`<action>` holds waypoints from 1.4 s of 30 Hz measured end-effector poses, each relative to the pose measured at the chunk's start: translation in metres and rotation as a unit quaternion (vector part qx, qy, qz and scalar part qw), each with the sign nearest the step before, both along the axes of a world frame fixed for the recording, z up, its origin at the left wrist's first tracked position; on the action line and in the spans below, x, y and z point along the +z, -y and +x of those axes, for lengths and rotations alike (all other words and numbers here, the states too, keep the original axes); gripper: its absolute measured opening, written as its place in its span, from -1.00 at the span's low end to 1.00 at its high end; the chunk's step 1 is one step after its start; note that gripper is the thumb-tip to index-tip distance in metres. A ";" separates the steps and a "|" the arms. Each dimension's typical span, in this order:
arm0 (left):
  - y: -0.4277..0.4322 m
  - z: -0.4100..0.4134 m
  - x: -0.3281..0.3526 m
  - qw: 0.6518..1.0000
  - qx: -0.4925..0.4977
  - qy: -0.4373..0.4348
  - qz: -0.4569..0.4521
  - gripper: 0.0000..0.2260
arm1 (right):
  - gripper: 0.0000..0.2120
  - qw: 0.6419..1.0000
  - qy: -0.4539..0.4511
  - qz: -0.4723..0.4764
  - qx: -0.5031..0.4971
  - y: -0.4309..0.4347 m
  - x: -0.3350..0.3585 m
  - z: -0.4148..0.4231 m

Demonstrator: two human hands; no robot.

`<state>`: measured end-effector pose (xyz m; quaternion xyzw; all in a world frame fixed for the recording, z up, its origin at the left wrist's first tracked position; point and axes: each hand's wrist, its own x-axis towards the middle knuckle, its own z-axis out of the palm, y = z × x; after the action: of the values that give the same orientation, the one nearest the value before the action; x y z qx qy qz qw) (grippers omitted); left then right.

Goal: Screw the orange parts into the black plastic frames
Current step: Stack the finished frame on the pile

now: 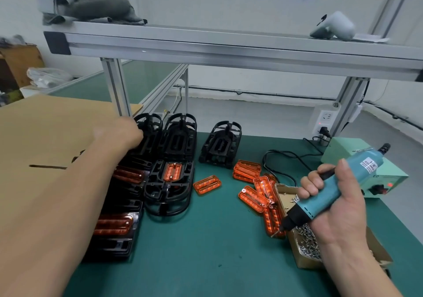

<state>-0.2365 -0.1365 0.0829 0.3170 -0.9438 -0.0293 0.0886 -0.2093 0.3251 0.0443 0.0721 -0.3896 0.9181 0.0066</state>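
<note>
My left hand point(123, 134) reaches far left onto a stack of black plastic frames point(148, 136) at the back; its fingers are hidden behind the frame, so the grip is unclear. My right hand point(332, 196) grips a blue electric screwdriver point(332, 189), tip down over the screw box. A black frame point(169, 186) with an orange part point(172, 172) fitted lies mid-table. Another frame stack point(180, 136) and a single frame point(220, 145) stand behind. Loose orange parts point(254, 196) lie scattered right of centre, one apart point(207, 185). Finished frames point(119, 209) lie under my left forearm.
A cardboard box of screws point(304, 244) sits front right. A mint-green power unit point(366, 170) with its black cable point(281, 159) stands at the right. A large cardboard sheet point(45, 132) covers the left. An aluminium shelf frame point(229, 54) spans overhead, with a power socket point(325, 120) on its post.
</note>
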 end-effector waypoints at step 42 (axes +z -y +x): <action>-0.198 0.132 -0.030 0.959 -0.250 -0.011 0.130 -0.84 | -0.73 0.999 0.009 -0.025 -0.019 -0.009 0.000 -0.007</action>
<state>-0.1050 0.0614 0.0526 0.0796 -0.9800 -0.1765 0.0467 -0.2160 0.3345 0.0445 0.0563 -0.3677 0.9280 0.0223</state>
